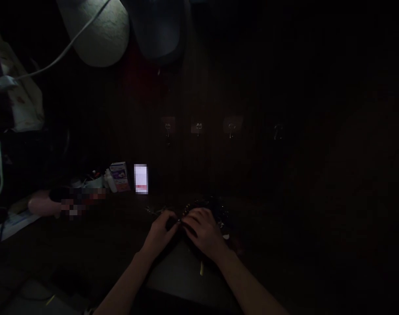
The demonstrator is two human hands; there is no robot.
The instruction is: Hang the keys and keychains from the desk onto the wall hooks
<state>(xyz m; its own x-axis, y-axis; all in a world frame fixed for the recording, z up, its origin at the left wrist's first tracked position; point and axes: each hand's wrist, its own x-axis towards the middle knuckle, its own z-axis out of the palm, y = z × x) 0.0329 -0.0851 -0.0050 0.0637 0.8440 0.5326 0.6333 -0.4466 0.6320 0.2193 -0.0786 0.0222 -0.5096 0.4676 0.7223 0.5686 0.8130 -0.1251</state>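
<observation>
Low in the dim picture, my left hand (160,234) has its thumb and fingers curled to a pinch, the tips meeting close to my right hand. What sits at those tips is too small and dark to name. My right hand (204,232) bends over toward the same spot, its fingers curled, with whatever they grip hidden beneath. Around its far side lies a dark tangled heap with small shiny bits (220,210). Thin glinting strands (155,211) lie just beyond my left hand. A small pale piece (226,236) rests beside my right wrist.
A lit phone screen (140,179) stands beyond my hands, beside a printed box (119,176) and a white bottle (110,181). A pink rounded object (43,203) lies left. Several metal clips (199,127) line the back. A white cable (64,49) crosses the upper left.
</observation>
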